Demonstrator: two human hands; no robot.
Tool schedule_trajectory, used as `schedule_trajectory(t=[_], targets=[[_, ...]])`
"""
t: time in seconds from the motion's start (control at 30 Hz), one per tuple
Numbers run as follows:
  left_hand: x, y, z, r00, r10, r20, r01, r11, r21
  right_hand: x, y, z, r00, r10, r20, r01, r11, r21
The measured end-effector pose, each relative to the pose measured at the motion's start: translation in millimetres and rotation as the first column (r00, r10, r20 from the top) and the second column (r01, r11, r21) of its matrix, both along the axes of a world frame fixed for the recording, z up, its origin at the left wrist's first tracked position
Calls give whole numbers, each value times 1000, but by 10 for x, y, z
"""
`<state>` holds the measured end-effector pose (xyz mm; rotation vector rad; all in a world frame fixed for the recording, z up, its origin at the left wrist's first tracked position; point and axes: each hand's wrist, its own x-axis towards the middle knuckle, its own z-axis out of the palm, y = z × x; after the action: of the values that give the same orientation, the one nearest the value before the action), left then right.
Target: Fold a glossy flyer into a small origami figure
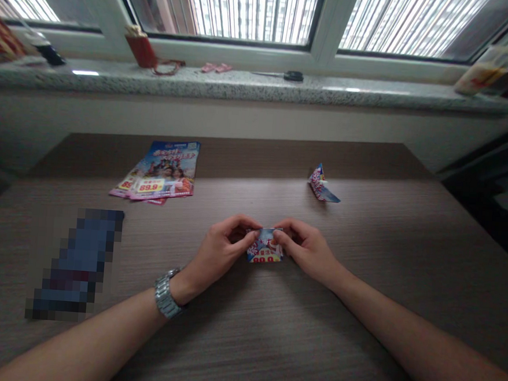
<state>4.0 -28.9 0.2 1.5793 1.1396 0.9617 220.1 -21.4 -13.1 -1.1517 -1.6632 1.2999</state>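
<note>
Pinching the small folded paper (265, 250) by its two sides over the table (243, 346), the left hand (226, 241) and the right hand (306, 245) seem midway in folding — one folded shape (319, 187) already sits beyond them, while the stacked leaflets (168, 170) are not yet folded.

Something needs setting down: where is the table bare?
Between the leaflets and the folded paper, and between the right hand and the table's right edge. Crowded: the left, near the blurred dark thing, and around the held paper.
</note>
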Motion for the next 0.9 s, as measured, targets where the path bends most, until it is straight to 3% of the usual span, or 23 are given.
schedule_trajectory(t=[0.4,0.9], targets=[[-1,19,11,998,18,63,-17,1000,-20,10,7,-2,999,-37,-14,37,999,-9],[0,26,30,999,41,-9,-41,999,4,21,5,3,997,-73,-29,72,997,-23]])
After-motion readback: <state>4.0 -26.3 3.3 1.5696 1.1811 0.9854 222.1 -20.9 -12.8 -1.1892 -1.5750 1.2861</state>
